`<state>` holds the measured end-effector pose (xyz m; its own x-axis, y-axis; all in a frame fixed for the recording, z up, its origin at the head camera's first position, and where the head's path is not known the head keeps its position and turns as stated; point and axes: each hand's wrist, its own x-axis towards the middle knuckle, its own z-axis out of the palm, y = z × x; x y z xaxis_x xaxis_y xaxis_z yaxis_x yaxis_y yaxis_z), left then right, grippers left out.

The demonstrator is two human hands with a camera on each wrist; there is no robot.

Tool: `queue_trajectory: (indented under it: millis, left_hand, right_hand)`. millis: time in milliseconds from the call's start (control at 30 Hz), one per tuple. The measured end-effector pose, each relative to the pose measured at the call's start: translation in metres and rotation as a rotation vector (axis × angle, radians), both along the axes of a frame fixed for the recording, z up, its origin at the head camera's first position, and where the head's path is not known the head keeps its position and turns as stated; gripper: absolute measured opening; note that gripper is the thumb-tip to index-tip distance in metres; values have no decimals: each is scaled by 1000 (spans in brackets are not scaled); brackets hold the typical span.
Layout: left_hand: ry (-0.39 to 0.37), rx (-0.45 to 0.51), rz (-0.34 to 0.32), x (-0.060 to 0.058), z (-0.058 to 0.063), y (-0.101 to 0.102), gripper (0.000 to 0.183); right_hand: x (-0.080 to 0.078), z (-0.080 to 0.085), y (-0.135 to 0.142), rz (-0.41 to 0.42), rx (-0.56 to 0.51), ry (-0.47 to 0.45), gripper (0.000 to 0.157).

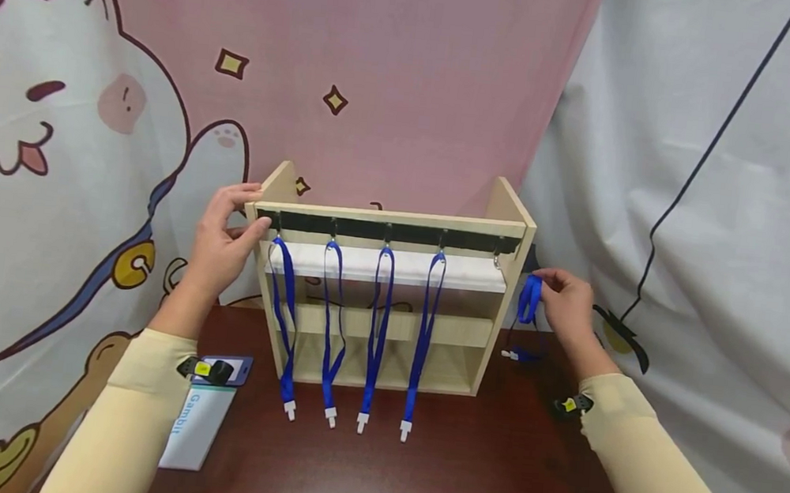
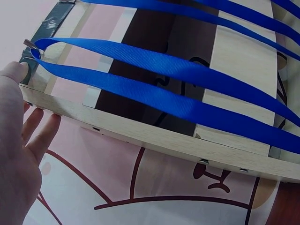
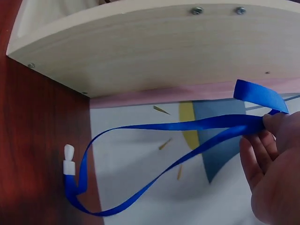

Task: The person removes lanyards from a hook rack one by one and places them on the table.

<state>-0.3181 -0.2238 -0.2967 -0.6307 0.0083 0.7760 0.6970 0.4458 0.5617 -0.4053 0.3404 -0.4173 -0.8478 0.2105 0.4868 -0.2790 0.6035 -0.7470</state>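
My right hand (image 1: 568, 299) pinches the blue lanyard (image 3: 201, 124) just right of the wooden rack (image 1: 369, 215); my left hand (image 1: 223, 231) grips its corner; I judge the lanyard light, limp, best held near its loop.

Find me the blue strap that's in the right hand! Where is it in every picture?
Head: right of the middle, beside the wooden shelf, in the right hand; that's the blue strap.
Left wrist: not in it; the hanging straps there are different ones.
Right wrist: across the middle, from the hand at the right to its white clip at lower left.
Shared landmark: the wooden shelf.
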Motion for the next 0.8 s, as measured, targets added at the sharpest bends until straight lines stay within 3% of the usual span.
queue_trajectory:
  millis: [267,467,800]
  left_hand:
    - [-13,-4,7,-1,-1,0,35]
    - [-13,-1,7,-2,-1,-1,36]
    - [-14,-6,19,-33,-21,-19,40]
  right_hand:
    - [-6,-20,-2,68,-47,-60,20]
    - [-14,-31,-1,72,-63,-88,21]
    - [-30,-56,6,59,-97,-109,23]
